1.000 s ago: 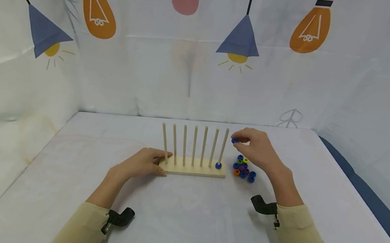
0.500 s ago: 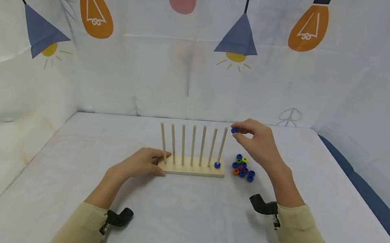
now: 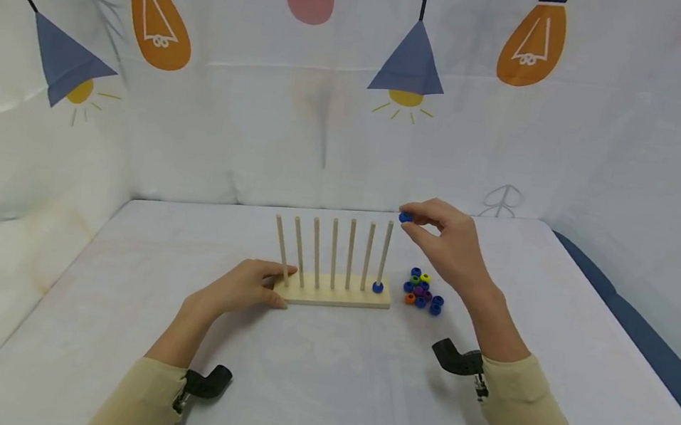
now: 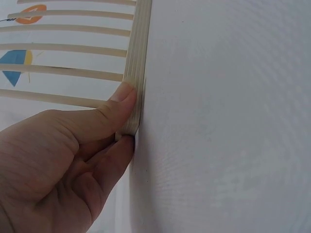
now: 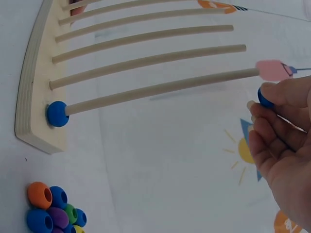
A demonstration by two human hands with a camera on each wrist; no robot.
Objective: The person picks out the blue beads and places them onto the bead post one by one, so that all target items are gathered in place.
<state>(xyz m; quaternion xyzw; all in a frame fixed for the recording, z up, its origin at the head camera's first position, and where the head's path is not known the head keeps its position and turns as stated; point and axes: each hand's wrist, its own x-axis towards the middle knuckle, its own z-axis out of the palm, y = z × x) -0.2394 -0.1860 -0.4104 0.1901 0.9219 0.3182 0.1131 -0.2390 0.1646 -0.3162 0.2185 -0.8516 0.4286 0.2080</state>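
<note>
A pale wooden peg rack with several upright pegs stands on the table. At its left end my left hand grips the base, the thumb on the front edge as the left wrist view shows. A blue bead sits at the foot of the rightmost peg. Between thumb and fingertips my right hand pinches another blue bead. That bead is slightly above and to the right of the rightmost peg's tip, apart from it in the head view.
Right of the rack lies a cluster of loose beads in blue, orange, purple, green and yellow. The table has a white cover. A patterned white sheet hangs behind it and at the sides.
My right hand has risen with the blue bead and come closer to the top of the rightmost peg. The left hand keeps its grip on the rack. The head view has shifted slightly.
</note>
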